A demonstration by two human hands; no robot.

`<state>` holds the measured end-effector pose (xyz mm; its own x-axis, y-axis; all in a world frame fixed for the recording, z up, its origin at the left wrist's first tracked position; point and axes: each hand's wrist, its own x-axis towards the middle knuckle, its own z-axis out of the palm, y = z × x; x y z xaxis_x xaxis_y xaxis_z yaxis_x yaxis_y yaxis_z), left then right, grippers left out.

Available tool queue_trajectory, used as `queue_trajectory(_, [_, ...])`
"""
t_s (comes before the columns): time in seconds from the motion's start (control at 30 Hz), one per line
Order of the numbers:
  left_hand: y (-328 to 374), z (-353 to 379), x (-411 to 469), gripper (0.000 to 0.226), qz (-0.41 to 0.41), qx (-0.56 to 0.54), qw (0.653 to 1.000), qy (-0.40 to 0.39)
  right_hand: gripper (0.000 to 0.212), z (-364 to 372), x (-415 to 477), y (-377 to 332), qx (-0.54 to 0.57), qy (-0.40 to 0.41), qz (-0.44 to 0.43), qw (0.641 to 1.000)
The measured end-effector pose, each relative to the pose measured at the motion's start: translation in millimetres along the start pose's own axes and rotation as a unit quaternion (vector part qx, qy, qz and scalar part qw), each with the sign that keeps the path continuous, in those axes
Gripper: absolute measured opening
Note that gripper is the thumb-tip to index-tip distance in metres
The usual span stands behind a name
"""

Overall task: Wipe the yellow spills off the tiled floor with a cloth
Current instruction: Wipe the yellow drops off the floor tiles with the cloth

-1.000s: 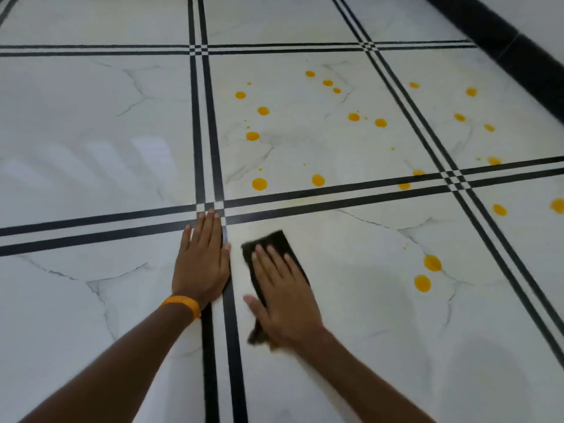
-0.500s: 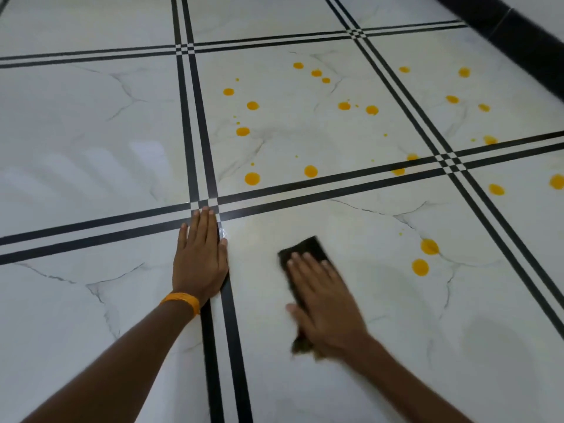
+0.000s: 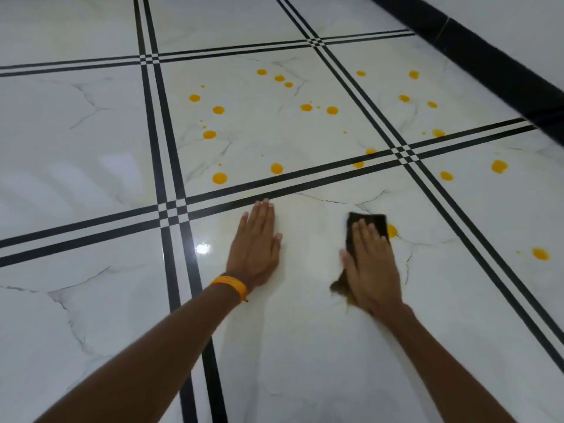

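Head view, nearest first: two bare forearms reach forward over the tiled floor. The left hand lies flat, palm down, fingers straight and close together, fingertips just short of a double black stripe; it holds nothing. An orange wristband circles that wrist. Well apart from it, the right hand is spread flat, pressing a dark cloth to the tile; the cloth's far end shows beyond the fingertips and a ragged bit sticks out near the heel of the hand. One yellow spill pokes out at the cloth's right edge, touching it. Another spot sits well to the right on the same tile, which is otherwise bare. Beyond the stripe, the next tile carries many yellow drops, scattered from just past the stripe to its far side, with more on the tiles at right. A black skirting bounds the floor at far right. No writing is legible.
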<state>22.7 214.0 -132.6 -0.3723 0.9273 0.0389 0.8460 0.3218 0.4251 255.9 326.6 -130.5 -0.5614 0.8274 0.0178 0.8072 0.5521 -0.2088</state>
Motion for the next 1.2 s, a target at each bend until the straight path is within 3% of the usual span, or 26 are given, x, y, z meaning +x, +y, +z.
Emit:
queue_trajectory(0.03, [10.0,4.2,8.7,0.069,0.011,0.005,1.000,-0.002,0.078,-1.0,21.7,2.3,-0.004,0.006,0.053,0.999])
queue_trajectory(0.1, [23.6,10.5,26.6,0.071,0.021,0.018,1.000,-0.011,0.079,2.8,37.4,-21.3,-0.017,0.009,0.070,0.997])
queue_trajectory(0.23, [34.0,21.2,59.6,0.071,0.058,0.068,0.996,-0.025,0.069,0.0,-42.8,-4.1,-0.022,-0.051,-0.120,0.991])
queue_trajectory(0.3, [35.0,27.3,69.6,0.073,0.092,0.098,0.991,-0.024,0.071,-15.8,-63.0,50.6,-0.008,-0.020,-0.063,0.998])
queue_trajectory(0.4, [32.4,37.2,71.2,0.068,0.091,0.094,0.991,-0.019,0.086,-24.8,-21.6,106.2,-0.024,0.012,0.112,0.993])
queue_trajectory(0.5, [29.9,41.9,73.5,0.065,0.091,0.096,0.991,-0.013,0.092,-14.5,51.1,74.5,-0.017,0.039,0.183,0.982])
queue_trajectory(0.53, [29.8,42.5,75.6,0.065,0.092,0.094,0.991,-0.015,0.089,-10.0,60.3,52.4,-0.016,0.037,0.158,0.987])
queue_trajectory(0.6, [30.8,42.5,74.7,0.064,0.086,0.091,0.992,-0.012,0.079,-3.9,35.0,14.1,-0.019,-0.017,0.008,1.000])
queue_trajectory(0.67, [34.5,42.8,73.3,0.064,0.089,0.082,0.992,-0.021,0.074,-10.3,-23.3,12.5,-0.013,-0.070,-0.113,0.991])
queue_trajectory(0.73, [36.9,42.2,75.7,0.064,0.086,0.078,0.993,-0.019,0.073,-20.7,-43.9,51.0,-0.005,-0.055,-0.106,0.993])
queue_trajectory(0.83, [34.0,42.5,81.0,0.064,0.087,0.086,0.992,-0.020,0.082,-24.0,14.4,93.9,-0.022,-0.001,0.063,0.998])
queue_trajectory(0.9, [31.5,44.0,78.0,0.064,0.085,0.089,0.992,-0.024,0.089,-16.3,66.5,72.3,-0.018,0.017,0.139,0.990])
queue_trajectory(0.97, [31.7,44.2,77.4,0.064,0.089,0.083,0.992,-0.027,0.086,-6.3,75.5,28.7,-0.017,0.002,0.093,0.996])
queue_trajectory(1.03, [30.4,41.7,79.7,0.064,0.093,0.084,0.992,-0.024,0.077,-3.7,35.0,1.0,-0.021,-0.046,-0.049,0.998])
queue_trajectory(1.1, [28.4,39.5,79.6,0.064,0.094,0.081,0.992,-0.022,0.074,-9.5,-21.1,14.6,-0.015,-0.075,-0.118,0.990])
queue_trajectory(1.2, [28.6,37.8,77.6,0.065,0.087,0.064,0.994,-0.022,0.078,-24.6,-49.1,91.9,-0.020,-0.046,-0.031,0.998])
